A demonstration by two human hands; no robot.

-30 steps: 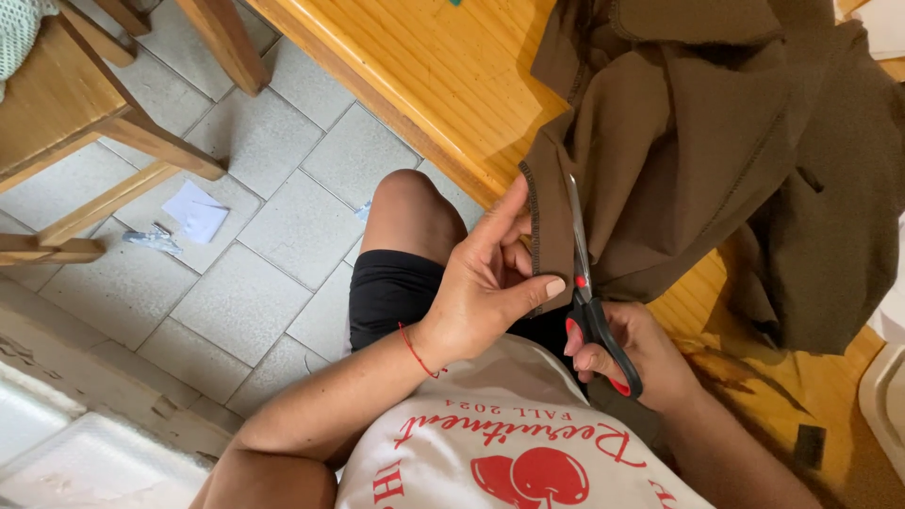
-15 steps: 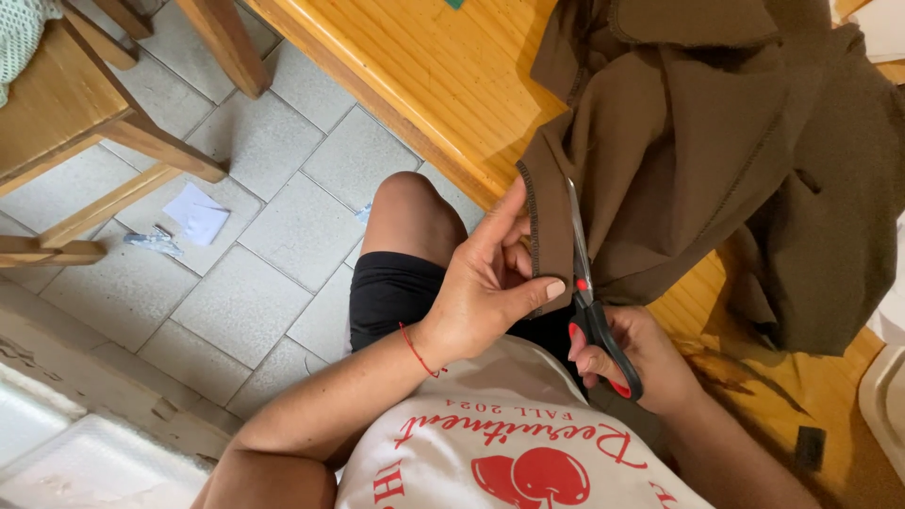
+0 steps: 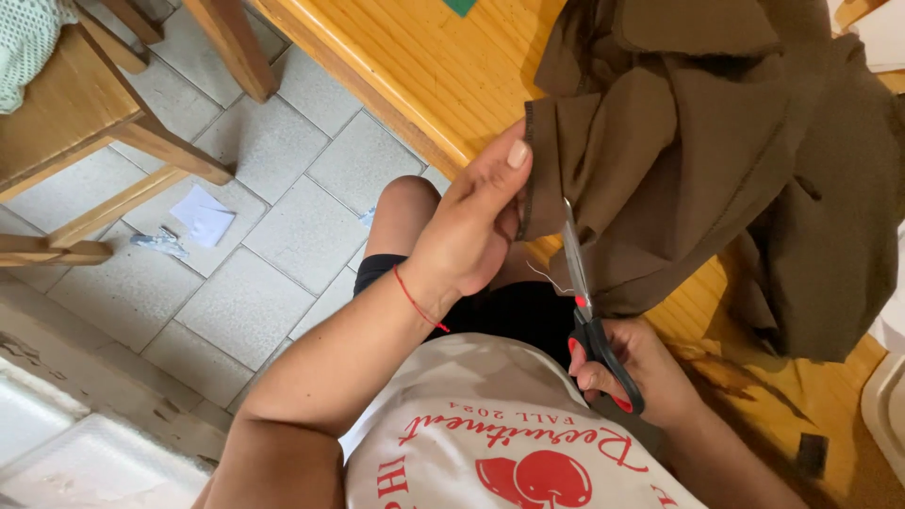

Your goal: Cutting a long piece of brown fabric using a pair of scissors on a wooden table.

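Note:
My left hand [image 3: 471, 226] pinches the stitched edge of a brown fabric [image 3: 698, 160] and holds it up off the wooden table [image 3: 424, 66]. My right hand [image 3: 641, 372] grips black-handled scissors [image 3: 589, 320]. Their blades point up along the fabric's edge, just right of my left fingers. A thin loose thread hangs beside the blades. The rest of the fabric lies bunched on the table to the right. I sit with a bare knee under the table edge.
A wooden chair [image 3: 85, 132] stands at the left on grey floor tiles. A white paper scrap [image 3: 203, 215] and a small bit of litter lie on the floor. A white container edge [image 3: 884, 405] shows at the right.
My left hand has lifted the fabric edge higher and tighter. The scissors have moved slightly up along the edge.

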